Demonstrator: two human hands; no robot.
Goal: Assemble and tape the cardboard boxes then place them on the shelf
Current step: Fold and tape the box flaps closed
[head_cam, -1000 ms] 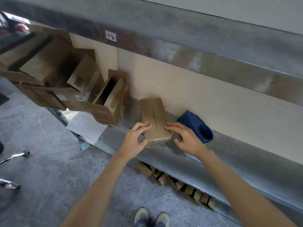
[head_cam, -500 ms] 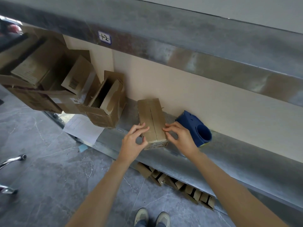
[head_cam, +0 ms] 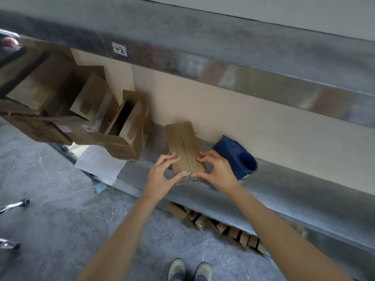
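Note:
A small closed cardboard box (head_cam: 182, 147) lies on the grey metal shelf (head_cam: 284, 185), its top flaps meeting in a centre seam. My left hand (head_cam: 160, 177) grips its near left corner, fingers on the top and thumb at the front edge. My right hand (head_cam: 217, 171) grips the near right corner the same way. A blue tape dispenser (head_cam: 237, 157) lies on the shelf just right of the box, against the beige back panel.
An open cardboard box (head_cam: 127, 134) stands left of the small box, with larger open boxes (head_cam: 46, 104) beyond it. A sheet of paper (head_cam: 99, 163) hangs over the shelf edge. Several folded cardboard pieces (head_cam: 215, 226) lie under the shelf. My shoes (head_cam: 188, 270) stand on grey floor.
Both hands have closed in on the near end of the small box, thumbs now at its front edge. The view has shifted slightly.

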